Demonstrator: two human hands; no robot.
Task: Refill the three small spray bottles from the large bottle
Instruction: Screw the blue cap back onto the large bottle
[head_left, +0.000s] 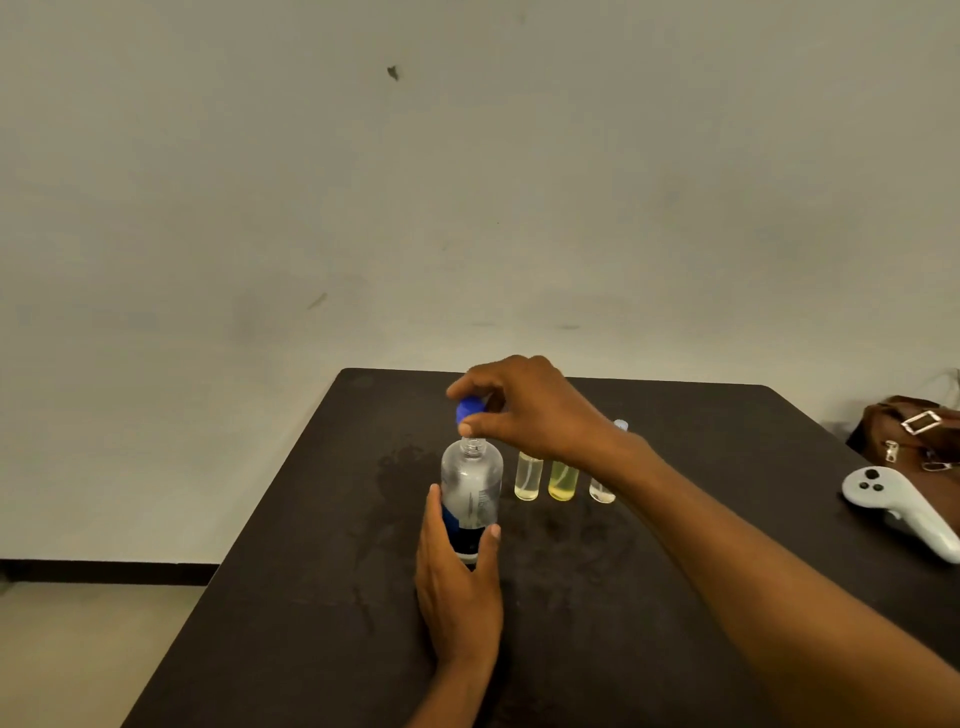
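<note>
Head view: left hand (457, 587) grips the upright large bottle (471, 483) on the table (311, 597), around its blue label, whose writing is too blurred to read. Right hand (524, 410) pinches the blue cap (467, 408) at its twelve o'clock, off the neck. Three small spray bottles (562, 480) stand at its three o'clock.

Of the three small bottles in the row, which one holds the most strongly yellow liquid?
The middle small bottle: its liquid is clearly yellow, while the left small bottle looks pale and the right small bottle looks almost colourless.
</note>
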